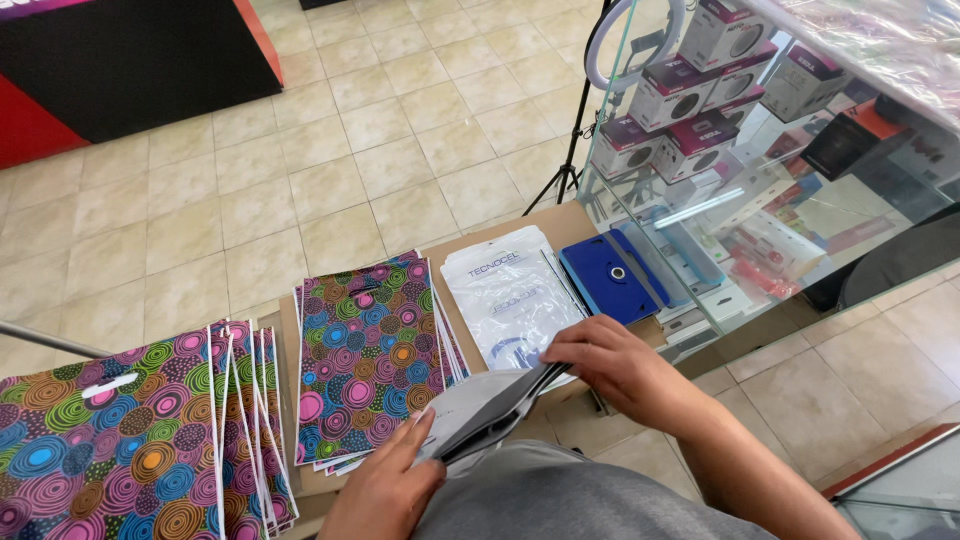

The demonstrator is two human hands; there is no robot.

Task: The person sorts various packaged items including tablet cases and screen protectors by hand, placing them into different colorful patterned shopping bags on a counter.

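My left hand (385,488) and my right hand (608,362) both grip a thin grey-and-black flat case (480,408), held tilted just above the front edge of a brown board (560,222). The left hand has its lower end, the right hand pinches its upper end. Under the right hand lies a stack of white plastic pouches (505,290). Left of the case lies a pile of colourful swirl-patterned bags (368,350). A blue tablet case (608,275) lies to the right of the pouches.
A bigger pile of the same patterned bags (120,440) fills the lower left. A glass display cabinet (760,150) with boxed goods stands at the right. A black tripod with a ring light (585,110) stands on the beige tiled floor (300,150).
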